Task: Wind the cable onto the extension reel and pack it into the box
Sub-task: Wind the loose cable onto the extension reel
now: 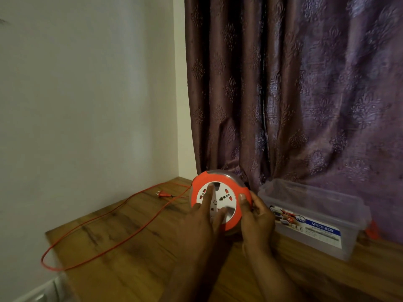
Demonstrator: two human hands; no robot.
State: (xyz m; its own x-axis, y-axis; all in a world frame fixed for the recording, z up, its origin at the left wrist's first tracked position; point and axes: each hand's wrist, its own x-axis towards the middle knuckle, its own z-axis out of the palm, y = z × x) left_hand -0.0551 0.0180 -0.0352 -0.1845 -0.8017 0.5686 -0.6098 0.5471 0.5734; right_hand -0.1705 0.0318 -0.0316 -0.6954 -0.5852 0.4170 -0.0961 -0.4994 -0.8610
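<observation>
An orange extension reel (220, 199) with a white socket face is held upright on edge on a wooden table (135, 258), near the far corner where a pale wall (87, 94) meets a purple patterned curtain (294, 83). The reel's right rim is grasped by the right hand (257, 216), the thumb laid on the orange front edge and the fingers curled round behind it. The left hand (202, 221) is placed flat against the white face, its fingers (208, 195) straight and spread across the sockets, so nothing is clenched by it. Most of the orange cable (113, 219) is seen unwound: it is run out from the reel's left side, carried toward the near left edge of the table, looped just past that edge, and brought back toward the far side. Its plug (163, 194) is laid on the table just left of the reel. A clear plastic box (314, 216) with a blue label reading MULTI-BOX is set on the table just right of the reel, against the curtain, lidless as far as can be told.
</observation>
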